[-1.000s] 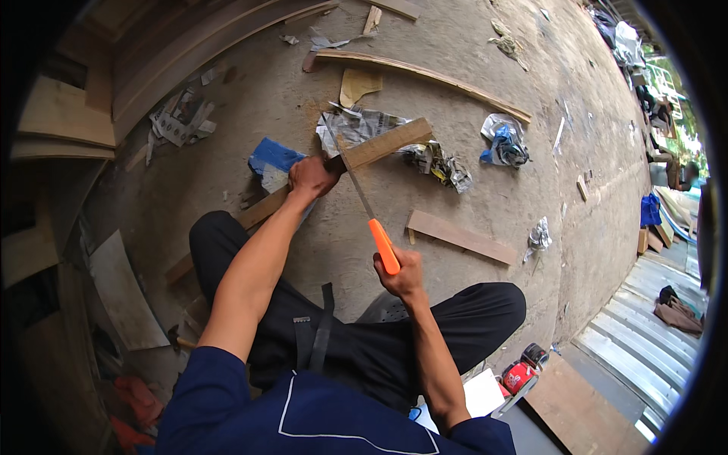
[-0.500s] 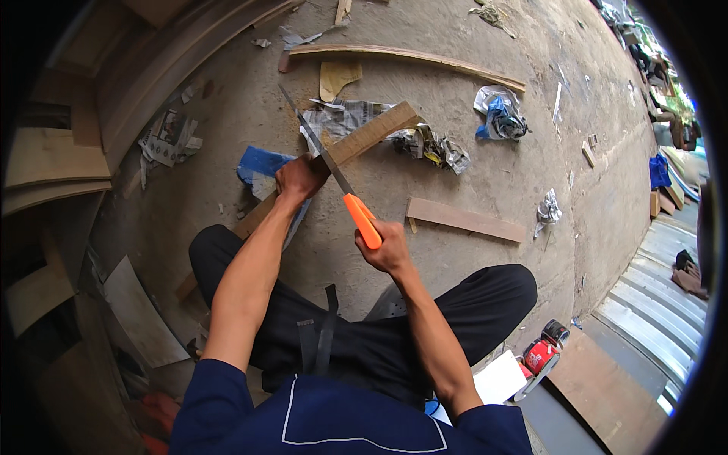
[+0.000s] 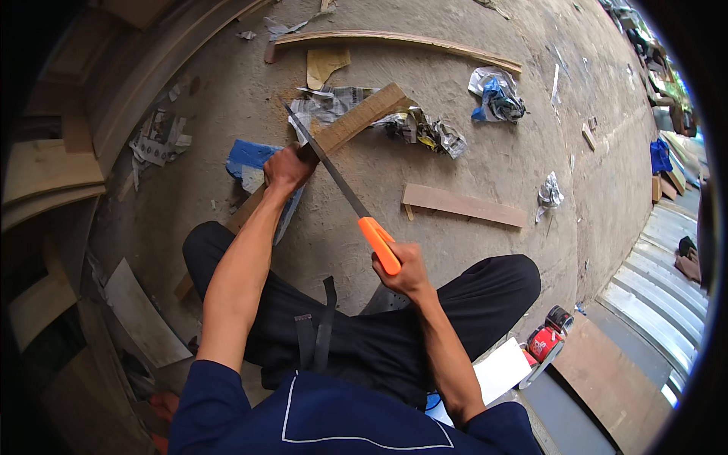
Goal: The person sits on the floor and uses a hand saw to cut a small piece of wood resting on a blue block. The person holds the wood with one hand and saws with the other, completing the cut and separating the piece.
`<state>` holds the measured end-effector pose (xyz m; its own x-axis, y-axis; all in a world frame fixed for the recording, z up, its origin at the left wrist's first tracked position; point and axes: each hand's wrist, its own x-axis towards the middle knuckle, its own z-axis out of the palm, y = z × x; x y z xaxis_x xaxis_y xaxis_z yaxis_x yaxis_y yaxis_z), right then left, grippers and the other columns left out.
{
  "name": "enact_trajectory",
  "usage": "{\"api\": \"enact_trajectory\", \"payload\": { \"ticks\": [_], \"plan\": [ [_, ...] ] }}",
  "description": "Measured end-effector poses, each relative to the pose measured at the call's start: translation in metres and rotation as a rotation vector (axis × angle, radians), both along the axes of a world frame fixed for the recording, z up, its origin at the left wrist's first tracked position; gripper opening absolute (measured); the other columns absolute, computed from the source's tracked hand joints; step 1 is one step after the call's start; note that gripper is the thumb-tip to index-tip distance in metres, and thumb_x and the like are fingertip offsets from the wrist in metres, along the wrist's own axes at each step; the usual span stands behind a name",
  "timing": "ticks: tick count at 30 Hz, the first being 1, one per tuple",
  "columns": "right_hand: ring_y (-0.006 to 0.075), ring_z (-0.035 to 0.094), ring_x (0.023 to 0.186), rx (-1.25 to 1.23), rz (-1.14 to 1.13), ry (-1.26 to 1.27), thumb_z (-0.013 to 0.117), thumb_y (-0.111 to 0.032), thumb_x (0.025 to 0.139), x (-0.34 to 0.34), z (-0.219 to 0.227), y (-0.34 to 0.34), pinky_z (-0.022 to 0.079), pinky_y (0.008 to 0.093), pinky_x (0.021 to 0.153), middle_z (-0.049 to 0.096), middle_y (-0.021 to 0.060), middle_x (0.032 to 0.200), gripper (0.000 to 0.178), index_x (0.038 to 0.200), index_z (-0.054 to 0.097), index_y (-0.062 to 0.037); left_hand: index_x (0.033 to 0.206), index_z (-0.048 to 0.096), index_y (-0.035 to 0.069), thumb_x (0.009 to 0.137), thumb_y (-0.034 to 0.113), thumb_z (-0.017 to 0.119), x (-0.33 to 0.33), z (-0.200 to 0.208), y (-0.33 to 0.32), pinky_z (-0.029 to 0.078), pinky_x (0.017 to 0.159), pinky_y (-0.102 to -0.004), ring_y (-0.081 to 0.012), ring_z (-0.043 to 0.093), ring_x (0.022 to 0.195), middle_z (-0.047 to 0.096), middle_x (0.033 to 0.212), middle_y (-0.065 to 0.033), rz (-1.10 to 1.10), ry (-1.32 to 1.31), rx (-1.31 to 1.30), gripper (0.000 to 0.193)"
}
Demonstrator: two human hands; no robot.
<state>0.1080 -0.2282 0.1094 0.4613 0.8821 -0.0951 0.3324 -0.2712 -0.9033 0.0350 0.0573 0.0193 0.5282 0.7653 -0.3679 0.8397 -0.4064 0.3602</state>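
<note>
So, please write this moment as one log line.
left hand: gripping wooden bar | right hand: holding saw by orange handle | saw: across bar | nearby: newspaper on floor

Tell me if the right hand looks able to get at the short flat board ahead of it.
Probably yes: the short flat board lies close by with nothing seeming to block it, though the right hand, closed around the orange saw handle, would likely have to let go first.
</note>
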Motion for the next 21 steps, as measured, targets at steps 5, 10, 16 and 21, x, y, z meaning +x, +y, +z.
{"api": "enact_trajectory", "payload": {
  "ticks": [5, 10, 16, 21],
  "plan": [
    [0.0350, 0.062, 0.059, -0.018, -0.015, -0.076, 0.071, -0.017, 0.073, 0.002, -0.007, 0.006, 0.049, 0.0398, 0.056, 0.061, 0.0164, 0.067, 0.016, 0.076, 0.062, -0.0041, 0.104, 0.069, 0.007, 0.081, 0.056, 0.056, -0.001, -0.002, -0.001, 0.050, 0.084, -0.0489, -0.0439, 0.064, 0.096, 0.067, 0.095, -0.0263, -0.009, -0.016, 0.017, 0.056],
    [0.0348, 0.063, 0.060, -0.002, -0.034, -0.097, 0.072, -0.019, 0.072, 0.003, -0.024, 0.067, 0.050, 0.0402, 0.057, 0.062, 0.0164, 0.067, 0.017, 0.074, 0.062, -0.0050, 0.100, 0.070, 0.007, 0.081, 0.058, 0.055, 0.002, 0.006, -0.011, 0.050, 0.084, -0.0490, -0.0446, 0.064, 0.096, 0.066, 0.093, -0.0282, 0.021, -0.051, -0.017, 0.057],
    [0.0339, 0.062, 0.059, 0.027, -0.015, -0.020, 0.071, -0.010, 0.070, -0.007, -0.006, 0.012, 0.050, 0.0374, 0.056, 0.062, 0.0145, 0.066, 0.012, 0.076, 0.063, -0.0042, 0.102, 0.070, 0.008, 0.082, 0.056, 0.055, 0.003, 0.010, -0.004, 0.050, 0.084, -0.0487, -0.0434, 0.064, 0.096, 0.067, 0.095, -0.0270, 0.015, 0.016, -0.025, 0.054],
    [0.0278, 0.062, 0.055, 0.015, -0.006, -0.019, 0.069, -0.005, 0.071, 0.001, -0.001, 0.021, 0.049, 0.0332, 0.055, 0.061, 0.0121, 0.064, 0.008, 0.073, 0.062, -0.0028, 0.104, 0.070, 0.009, 0.082, 0.056, 0.055, 0.004, 0.002, 0.001, 0.050, 0.085, -0.0486, -0.0428, 0.064, 0.098, 0.067, 0.096, -0.0261, 0.009, 0.029, -0.011, 0.054]
  ]
}}
